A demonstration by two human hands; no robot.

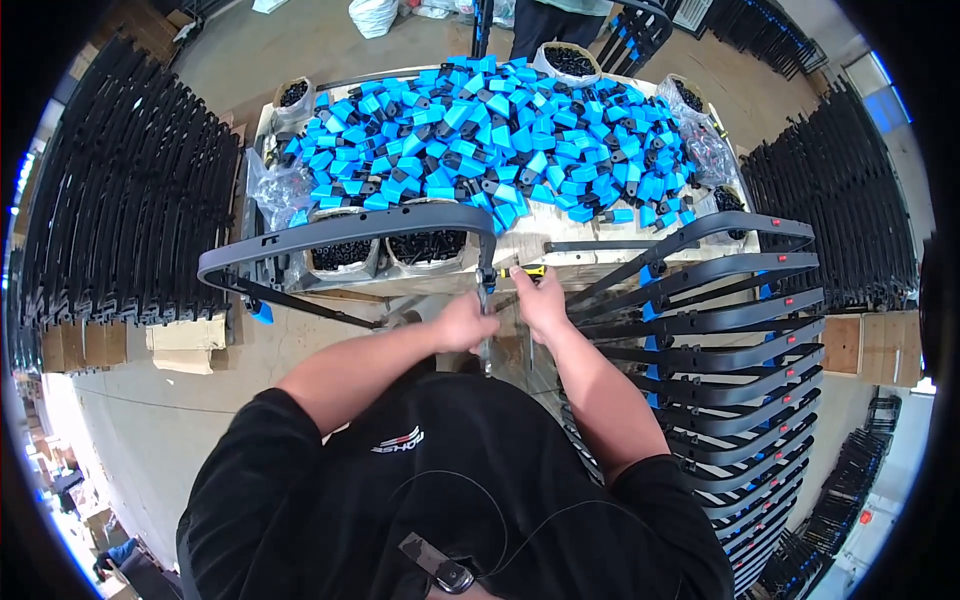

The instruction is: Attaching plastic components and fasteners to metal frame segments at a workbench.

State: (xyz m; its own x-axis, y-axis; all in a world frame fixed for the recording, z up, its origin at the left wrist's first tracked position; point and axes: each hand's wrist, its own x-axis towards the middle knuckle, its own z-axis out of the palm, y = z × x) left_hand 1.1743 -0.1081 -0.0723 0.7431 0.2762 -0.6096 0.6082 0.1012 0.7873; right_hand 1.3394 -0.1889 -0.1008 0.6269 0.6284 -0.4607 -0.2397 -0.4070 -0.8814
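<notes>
Black frame [350,227] is clasped in the left hand [463,325] beside the counter [572,232], yellow-handled screwdriver [537,271] is held in the right hand [541,303], so aim could easily get thrown off if the frame's twisted.

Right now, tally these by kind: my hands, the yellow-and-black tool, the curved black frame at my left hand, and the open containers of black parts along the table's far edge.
Hands, left hand and right hand: 2
Yellow-and-black tool: 1
Curved black frame: 1
Far-edge containers of black parts: 3
Total: 7
</notes>
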